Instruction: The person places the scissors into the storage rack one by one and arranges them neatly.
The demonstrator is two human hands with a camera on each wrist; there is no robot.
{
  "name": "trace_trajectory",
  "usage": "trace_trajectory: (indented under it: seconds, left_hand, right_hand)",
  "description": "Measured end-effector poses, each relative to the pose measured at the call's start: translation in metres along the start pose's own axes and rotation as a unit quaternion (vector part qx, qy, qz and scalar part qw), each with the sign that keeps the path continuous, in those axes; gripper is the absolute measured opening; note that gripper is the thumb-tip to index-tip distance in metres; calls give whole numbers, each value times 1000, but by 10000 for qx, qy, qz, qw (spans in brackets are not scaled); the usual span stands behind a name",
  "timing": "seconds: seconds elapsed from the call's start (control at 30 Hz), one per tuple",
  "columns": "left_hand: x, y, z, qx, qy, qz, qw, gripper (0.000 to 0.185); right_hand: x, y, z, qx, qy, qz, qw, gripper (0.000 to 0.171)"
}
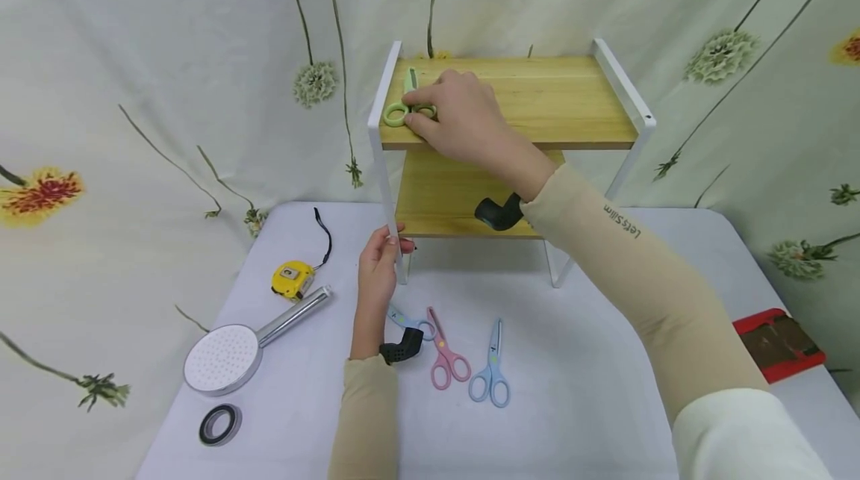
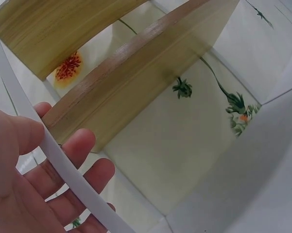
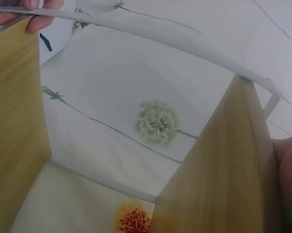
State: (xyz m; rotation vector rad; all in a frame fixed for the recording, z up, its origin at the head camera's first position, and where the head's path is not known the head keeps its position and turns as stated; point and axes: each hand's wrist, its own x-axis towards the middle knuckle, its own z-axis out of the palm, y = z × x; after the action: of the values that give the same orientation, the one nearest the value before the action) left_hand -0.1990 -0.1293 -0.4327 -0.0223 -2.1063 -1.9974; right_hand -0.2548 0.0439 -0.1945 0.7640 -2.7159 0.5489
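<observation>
green scissors on the top shelf, right hand over the handles

the right hand [image 1: 463,122] lay on the top board of the two-tier shelf [image 1: 571,103], its fingers curled around the handle loops of the green scissors [image 1: 405,103]. the scissors rested flat at the left end of that board, just beside the white side frame, with their long axis running front to back: loops toward the person, closed blades pointing away toward the flowered backdrop. so the tool sat directly under and slightly left of the right hand's fingertips, and that hand was plainly the nearer one. the left hand [image 1: 378,271] was lower down, its thumb and fingers wrapped about the front left leg [image 2: 63,167] of the shelf near the table. on the tabletop in front lay pink scissors [image 1: 445,353] and blue scissors [image 1: 493,369], well apart from the green pair; a third pair showed only partly behind the left wrist.
</observation>
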Motion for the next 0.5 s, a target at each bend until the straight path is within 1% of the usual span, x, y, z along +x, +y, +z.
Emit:
trace_trajectory:
  seconds: [0.37, 0.5]
  left_hand:
    - [0, 0, 0, 10, -7, -92, 10000, 32]
    - [1, -1, 0, -5, 9, -34, 10000, 31]
  right_hand:
    - [-2, 0, 2, -54, -9, 56, 10000, 39]
    - [-2, 0, 3, -100, 44, 44, 9999, 40]
